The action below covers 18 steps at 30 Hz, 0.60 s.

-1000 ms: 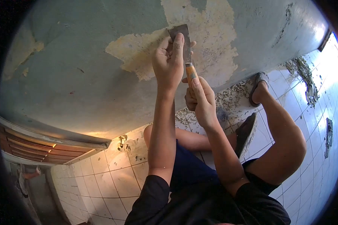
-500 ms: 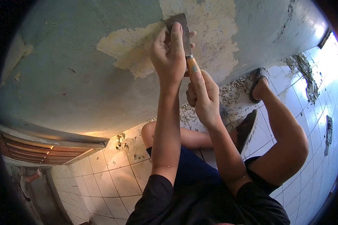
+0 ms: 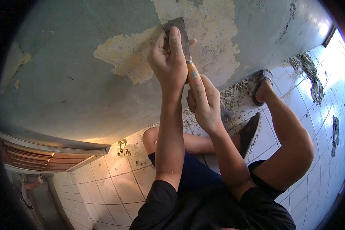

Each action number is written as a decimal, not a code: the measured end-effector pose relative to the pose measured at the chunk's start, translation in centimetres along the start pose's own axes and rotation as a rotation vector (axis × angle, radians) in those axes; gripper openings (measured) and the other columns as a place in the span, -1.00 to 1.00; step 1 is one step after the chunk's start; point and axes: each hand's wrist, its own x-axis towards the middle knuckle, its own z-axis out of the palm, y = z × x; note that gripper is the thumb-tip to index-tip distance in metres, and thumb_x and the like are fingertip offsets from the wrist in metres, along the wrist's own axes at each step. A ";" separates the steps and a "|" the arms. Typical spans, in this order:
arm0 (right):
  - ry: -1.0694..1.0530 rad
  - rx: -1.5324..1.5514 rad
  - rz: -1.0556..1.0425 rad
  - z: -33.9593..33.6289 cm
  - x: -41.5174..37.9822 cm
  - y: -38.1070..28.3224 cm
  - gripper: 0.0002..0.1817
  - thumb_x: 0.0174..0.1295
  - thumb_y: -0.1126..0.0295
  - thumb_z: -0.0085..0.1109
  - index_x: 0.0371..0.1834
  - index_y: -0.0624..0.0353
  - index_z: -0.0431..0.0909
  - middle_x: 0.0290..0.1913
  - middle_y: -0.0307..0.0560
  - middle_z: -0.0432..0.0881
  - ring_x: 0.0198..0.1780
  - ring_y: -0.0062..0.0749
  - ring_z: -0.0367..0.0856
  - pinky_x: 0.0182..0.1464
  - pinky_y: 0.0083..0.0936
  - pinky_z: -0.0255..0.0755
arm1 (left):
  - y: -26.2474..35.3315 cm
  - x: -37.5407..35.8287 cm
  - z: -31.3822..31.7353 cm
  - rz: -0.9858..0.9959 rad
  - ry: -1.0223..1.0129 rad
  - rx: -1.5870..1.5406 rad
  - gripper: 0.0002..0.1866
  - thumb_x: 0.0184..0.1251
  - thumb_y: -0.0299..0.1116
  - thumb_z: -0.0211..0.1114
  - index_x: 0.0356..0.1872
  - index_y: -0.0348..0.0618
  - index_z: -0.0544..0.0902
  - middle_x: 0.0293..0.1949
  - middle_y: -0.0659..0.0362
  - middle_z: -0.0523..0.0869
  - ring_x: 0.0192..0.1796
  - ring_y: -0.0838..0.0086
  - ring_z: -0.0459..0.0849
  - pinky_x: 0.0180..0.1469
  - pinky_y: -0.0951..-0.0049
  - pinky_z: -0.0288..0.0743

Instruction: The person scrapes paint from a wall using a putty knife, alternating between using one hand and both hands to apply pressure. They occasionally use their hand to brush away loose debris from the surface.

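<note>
A putty knife with a flat metal blade [image 3: 182, 33] and a wooden handle [image 3: 192, 70] is held against the painted wall [image 3: 76, 80]. My left hand [image 3: 168, 63] is closed round the blade, thumb lying along its face and fingers behind it. Lower down, my right hand [image 3: 207, 105] wraps the handle, its thumb pressed on top. The blade's tip lies at the border between grey-green paint and a bare yellowish patch [image 3: 214, 34]. Its exact contact with the wall cannot be made out.
Paint flakes [image 3: 234, 96] litter the white tiled floor [image 3: 120, 188] along the wall's foot. Longer peeled strips [image 3: 312, 78] lie at the right. My bent legs and sandals [image 3: 251, 136] are close below. A slatted wooden panel [image 3: 38, 153] stands at left, with another person's leg [image 3: 32, 184] beyond.
In the view, the putty knife and both hands sit slightly lower and further left; the wall patches have shifted almost equally. Both grips look the same.
</note>
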 end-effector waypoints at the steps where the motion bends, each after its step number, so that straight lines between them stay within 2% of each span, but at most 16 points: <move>1: 0.001 -0.001 0.003 0.0 0.2 -0.3 -0.62 0.70 0.14 -0.11 0.03 0.29 0.52 -0.58 -0.51 0.20 -0.63 -0.84 0.08 -0.59 -0.70 -0.02 | 0.2 0.3 0.2 -0.003 0.001 0.000 -0.72 0.64 -0.22 0.20 -0.23 -0.19 0.68 -0.30 0.19 0.80 -0.27 0.51 0.86 -0.49 0.63 0.53; 3: -0.040 -0.032 -0.031 -0.1 0.7 -0.9 -0.62 0.70 0.14 -0.11 0.01 0.28 0.51 -0.57 -0.51 0.21 -0.63 -0.84 0.08 -0.59 -0.71 -0.01 | 0.7 1.0 0.7 0.009 0.035 -0.060 -0.66 0.67 -0.28 0.17 -0.41 -0.20 0.59 -0.54 0.30 0.65 -0.37 0.56 0.81 -0.51 0.64 0.41; 6: -0.042 -0.066 -0.050 -0.6 0.7 -0.9 -0.63 0.70 0.14 -0.11 -0.01 0.27 0.51 -0.56 -0.51 0.22 -0.62 -0.84 0.09 -0.59 -0.70 -0.01 | 1.2 0.7 1.0 -0.051 0.051 -0.023 -0.67 0.66 -0.30 0.17 -0.40 -0.21 0.59 -0.54 0.30 0.66 -0.38 0.61 0.79 -0.50 0.65 0.38; 10: -0.034 -0.070 -0.037 -0.9 0.1 0.1 -0.63 0.70 0.14 -0.11 -0.01 0.27 0.51 -0.55 -0.50 0.23 -0.61 -0.84 0.10 -0.59 -0.70 0.00 | -0.1 -0.3 0.9 0.022 0.132 -0.032 -0.68 0.66 -0.31 0.17 -0.40 -0.20 0.60 -0.52 0.25 0.72 -0.43 0.71 0.72 -0.51 0.68 0.32; 12: -0.028 -0.058 -0.032 -0.3 0.1 0.3 -0.63 0.70 0.14 -0.11 0.00 0.27 0.51 -0.55 -0.50 0.23 -0.61 -0.84 0.11 -0.58 -0.70 0.00 | 0.1 -0.2 0.0 -0.012 0.052 0.027 -0.69 0.62 -0.23 0.22 -0.15 -0.34 0.71 -0.27 0.10 0.81 -0.26 0.40 0.87 -0.42 0.63 0.61; 18: -0.042 -0.077 -0.064 0.1 0.6 -1.2 -0.63 0.69 0.14 -0.10 -0.03 0.26 0.51 -0.55 -0.50 0.25 -0.60 -0.85 0.13 -0.59 -0.70 0.01 | 1.1 0.9 0.5 -0.038 0.079 -0.085 -0.70 0.61 -0.24 0.24 -0.14 -0.33 0.72 -0.25 0.10 0.81 -0.26 0.41 0.86 -0.38 0.60 0.61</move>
